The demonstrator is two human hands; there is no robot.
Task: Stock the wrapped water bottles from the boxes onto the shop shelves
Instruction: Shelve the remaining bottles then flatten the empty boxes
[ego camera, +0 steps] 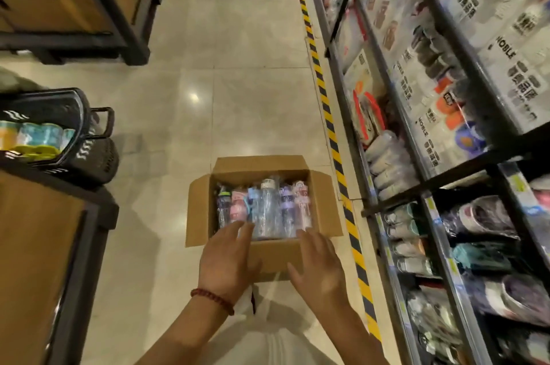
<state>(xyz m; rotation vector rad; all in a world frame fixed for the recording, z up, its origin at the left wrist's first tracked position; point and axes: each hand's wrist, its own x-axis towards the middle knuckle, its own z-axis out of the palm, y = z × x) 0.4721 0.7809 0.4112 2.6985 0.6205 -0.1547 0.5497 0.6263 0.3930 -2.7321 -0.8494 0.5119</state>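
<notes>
An open cardboard box [323, 210] stands on the tiled floor in the aisle, its flaps folded out. Several wrapped water bottles [266, 210] in clear, blue, pink and purple lie side by side inside it. My left hand [227, 257], with a red bead bracelet at the wrist, reaches over the box's near edge with straight fingers, the fingertips at the bottles' bottoms. My right hand [320, 268] hovers over the near right corner of the box, fingers spread and holding nothing. The shop shelves [428, 186] run along the right, filled with wrapped bottles and containers.
A black and yellow striped line [326, 108] runs on the floor along the shelf base. At the left, a black basket [86, 141] holds coloured items, beside a wooden stand with a dark frame [53, 245]. Another dark-framed stand [89, 1] is at the top left.
</notes>
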